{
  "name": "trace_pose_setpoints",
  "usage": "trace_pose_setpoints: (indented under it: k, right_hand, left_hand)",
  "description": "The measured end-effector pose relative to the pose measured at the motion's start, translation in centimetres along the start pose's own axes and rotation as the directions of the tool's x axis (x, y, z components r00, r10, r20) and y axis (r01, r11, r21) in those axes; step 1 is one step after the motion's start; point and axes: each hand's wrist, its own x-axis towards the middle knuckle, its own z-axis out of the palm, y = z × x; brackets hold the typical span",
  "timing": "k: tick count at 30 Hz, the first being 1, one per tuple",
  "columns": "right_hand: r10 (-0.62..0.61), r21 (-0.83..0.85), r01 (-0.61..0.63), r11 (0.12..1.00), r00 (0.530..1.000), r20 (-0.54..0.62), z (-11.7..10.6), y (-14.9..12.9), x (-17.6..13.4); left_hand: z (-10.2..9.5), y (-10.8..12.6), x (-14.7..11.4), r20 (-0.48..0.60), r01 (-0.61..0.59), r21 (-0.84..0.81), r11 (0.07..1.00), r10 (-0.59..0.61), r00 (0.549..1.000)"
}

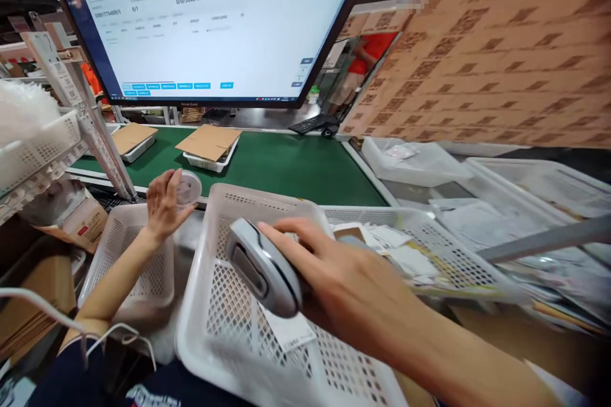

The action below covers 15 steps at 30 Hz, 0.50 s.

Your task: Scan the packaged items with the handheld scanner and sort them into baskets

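Note:
My right hand (334, 280) grips a grey handheld barcode scanner (262, 270) over a white perforated plastic basket (214, 331); a paper label lies in the basket under the scanner. My left hand (162, 206) holds up a small round white disc-shaped item (188, 189) above a smaller white basket (143, 261) at the left. The scanner head points toward that round item.
A large monitor (205, 19) hangs ahead over a green conveyor belt (286, 165) carrying two trays with flat cardboard (209, 143). Stacked flat cartons (501, 44) rise at right, above white baskets of packaged goods (429, 248). A person in red stands far behind.

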Motion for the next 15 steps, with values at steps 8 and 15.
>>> trace_pose_setpoints:
  k: [8,15]
  right_hand:
    - [0.144,-0.136,-0.118,0.984,0.970,0.196,-3.6,-1.1,-1.3]
    - [0.376,0.004,-0.377,0.926,0.924,-0.069,-11.4,4.5,-10.6]
  left_hand:
    - [-2.2,9.8,-0.6,0.055,-0.303,-0.084,0.949,0.308,0.950]
    - [-3.5,6.5,-4.3,0.030,-0.334,-0.103,0.937,0.338,0.941]
